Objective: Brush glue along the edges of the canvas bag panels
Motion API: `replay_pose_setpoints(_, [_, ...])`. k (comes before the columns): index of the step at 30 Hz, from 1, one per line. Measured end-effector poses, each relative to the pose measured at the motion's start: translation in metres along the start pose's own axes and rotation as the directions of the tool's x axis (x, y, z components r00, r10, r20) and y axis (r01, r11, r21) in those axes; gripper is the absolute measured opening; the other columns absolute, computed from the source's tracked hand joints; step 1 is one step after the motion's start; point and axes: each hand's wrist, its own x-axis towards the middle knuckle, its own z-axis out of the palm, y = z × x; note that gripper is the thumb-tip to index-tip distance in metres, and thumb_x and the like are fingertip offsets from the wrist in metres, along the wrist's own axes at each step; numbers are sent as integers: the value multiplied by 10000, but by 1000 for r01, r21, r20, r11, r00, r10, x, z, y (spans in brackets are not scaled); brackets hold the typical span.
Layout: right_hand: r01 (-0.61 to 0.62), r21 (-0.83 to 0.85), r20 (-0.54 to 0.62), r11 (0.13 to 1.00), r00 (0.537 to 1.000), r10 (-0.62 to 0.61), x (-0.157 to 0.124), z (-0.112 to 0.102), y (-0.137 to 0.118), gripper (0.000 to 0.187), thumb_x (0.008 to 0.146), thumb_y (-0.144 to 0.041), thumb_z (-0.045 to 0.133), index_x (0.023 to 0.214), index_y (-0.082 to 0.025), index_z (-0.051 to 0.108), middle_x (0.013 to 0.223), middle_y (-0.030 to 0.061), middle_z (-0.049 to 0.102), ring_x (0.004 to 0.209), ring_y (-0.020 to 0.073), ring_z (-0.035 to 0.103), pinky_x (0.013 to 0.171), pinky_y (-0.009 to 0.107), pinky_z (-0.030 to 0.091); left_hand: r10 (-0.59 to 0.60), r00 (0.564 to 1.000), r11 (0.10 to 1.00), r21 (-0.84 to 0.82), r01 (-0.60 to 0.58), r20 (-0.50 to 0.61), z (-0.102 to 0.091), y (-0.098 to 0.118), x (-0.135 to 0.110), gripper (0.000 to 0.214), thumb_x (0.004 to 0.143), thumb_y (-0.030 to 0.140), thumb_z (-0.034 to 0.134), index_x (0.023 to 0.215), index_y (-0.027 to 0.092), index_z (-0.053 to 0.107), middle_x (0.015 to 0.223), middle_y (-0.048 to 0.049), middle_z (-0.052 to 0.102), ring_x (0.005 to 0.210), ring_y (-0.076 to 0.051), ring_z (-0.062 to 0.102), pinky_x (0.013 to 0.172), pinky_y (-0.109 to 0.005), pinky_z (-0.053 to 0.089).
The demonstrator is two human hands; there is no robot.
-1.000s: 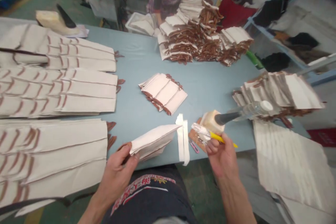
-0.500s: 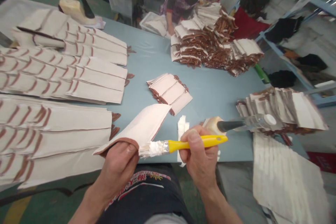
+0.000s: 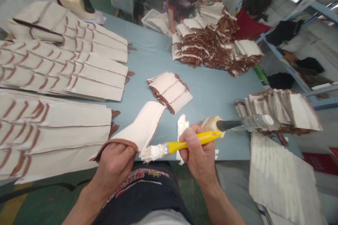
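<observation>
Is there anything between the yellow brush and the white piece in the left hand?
Nothing visible. The right hand holds the brush, bristles at the edge of the piece that the left hand grips.

Bare forearms, no sleeves; dark apron [image 3: 148, 197], red-yellow printed lettering.

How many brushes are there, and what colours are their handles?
Yellow-handled brush, held in the right hand: 1
Black-handled brushes, one lying just beyond that hand, one at the far left: 2
Total: 3
</observation>
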Motion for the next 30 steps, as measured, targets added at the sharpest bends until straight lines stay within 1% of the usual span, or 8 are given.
replay_pose_setpoints(6, [64,-27,-8,998,998,-64,9,2,4,623,891,-777,771,651,-236,579,411,-94,450,328,61,336,325,193,269,14,1000,1000,9,-14,7,3,2,0,358,1022,-15,456,832,228,638,666,-40,696,618,-246,658,601,-375,442])
replay_pose_setpoints(11, [111,-37,-83,993,990,-113,21,-2,5,661,832,-811,815,622,-233,572,403,-87,447,337,64,350,337,202,267,36,999,999,18,-36,-2,6,1,-1,354,1010,-10,482,802,242,619,693,-52,717,654,-263,672,647,-380,477])
replay_pose_setpoints(16, [157,-81,-137,984,976,-167,23,-5,7,615,849,-765,831,639,-228,619,443,-76,481,378,76,387,370,212,285,14,1000,1000,6,-14,-9,9,0,-4,336,1015,-12,486,894,218,699,727,-47,731,688,-263,676,691,-378,503])
replay_pose_setpoints(20, [155,-114,-38,981,986,-160,13,2,-2,563,875,-692,845,629,-224,649,453,-75,477,393,75,379,380,217,288,-16,1000,999,-29,17,22,11,-2,-10,340,1010,-13,499,877,217,711,729,-41,724,699,-247,682,680,-364,488])
replay_pose_setpoints(22, [139,-78,28,987,990,-137,5,7,-9,564,886,-684,840,624,-224,645,445,-81,461,380,68,351,363,213,264,-25,999,999,-41,27,35,12,-3,-13,345,1013,-6,498,857,216,711,731,-41,716,695,-242,675,680,-359,484])
replay_pose_setpoints(24, [141,-41,56,989,989,-138,1,9,-14,573,890,-692,839,625,-223,644,445,-82,462,377,65,346,356,205,257,-34,999,998,-47,36,35,13,-3,-15,350,1021,1,484,866,211,717,745,-48,716,695,-247,664,685,-365,484])
replay_pose_setpoints(26, [165,-40,21,985,986,-165,4,7,-13,584,889,-708,837,630,-221,647,449,-75,482,380,67,367,359,203,272,-47,999,998,-48,48,24,14,-2,-14,349,1026,-2,475,890,205,720,761,-56,722,704,-256,658,691,-374,485])
replay_pose_setpoints(30, [177,-74,-127,982,974,-185,21,-2,0,620,848,-760,845,621,-228,621,446,-72,485,378,73,380,359,208,282,-24,1000,999,-34,24,4,15,-2,-10,341,999,-27,502,862,213,703,767,-65,732,733,-266,670,721,-378,506])
